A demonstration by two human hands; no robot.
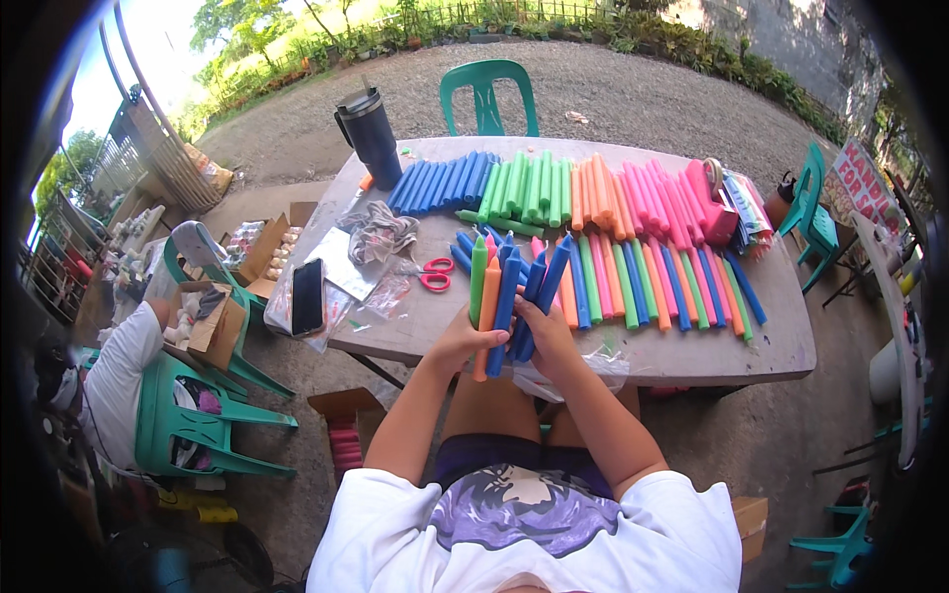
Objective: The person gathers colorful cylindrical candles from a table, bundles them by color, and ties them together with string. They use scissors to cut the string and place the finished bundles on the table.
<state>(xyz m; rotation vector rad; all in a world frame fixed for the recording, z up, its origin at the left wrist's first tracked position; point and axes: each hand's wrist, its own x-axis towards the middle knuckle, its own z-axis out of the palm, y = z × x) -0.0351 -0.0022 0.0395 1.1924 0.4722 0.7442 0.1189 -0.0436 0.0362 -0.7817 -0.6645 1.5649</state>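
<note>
- The person's left hand grips upright green, orange and blue candles; the right hand closes round several blue candles.
- Both bundles stand over the table's near edge; a loosened grip could drop a candle.
- Clear plastic lies just beside the right hand and might snag.
- Beyond, a mixed-colour row could roll if nudged.
- Farther, a dark tumbler stands beside the blue pile; a knock could tip it.

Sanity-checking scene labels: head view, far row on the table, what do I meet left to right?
Dark tumbler → blue candles → green candles → orange candles → pink candles → colourful packs.
</note>
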